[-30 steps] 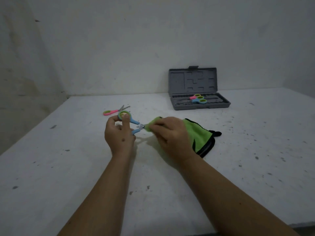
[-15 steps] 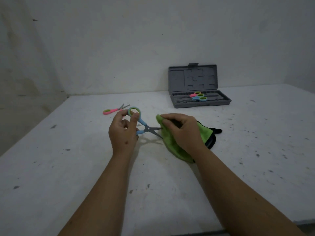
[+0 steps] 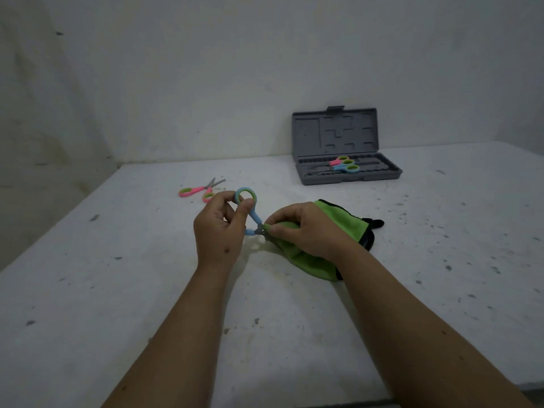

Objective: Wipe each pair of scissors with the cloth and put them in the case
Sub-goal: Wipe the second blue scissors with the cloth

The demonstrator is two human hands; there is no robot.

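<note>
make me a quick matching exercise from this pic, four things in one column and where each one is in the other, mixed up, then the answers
Things
1. blue scissors
2. pink scissors
3. green cloth
4. grey case

Places
A. open, at the back by the wall
B. held in the left hand
C. lying loose on the table, beyond the left hand
D. pinched over the blades by the right hand

Pairs: 1-B, 2-C, 3-D, 4-A

case (image 3: 335, 134): far right on counter (image 3: 117, 290), two scissors (image 3: 344, 165) inside
loose scissors (image 3: 200, 190): far left
cloth (image 3: 338, 228): before case
</note>
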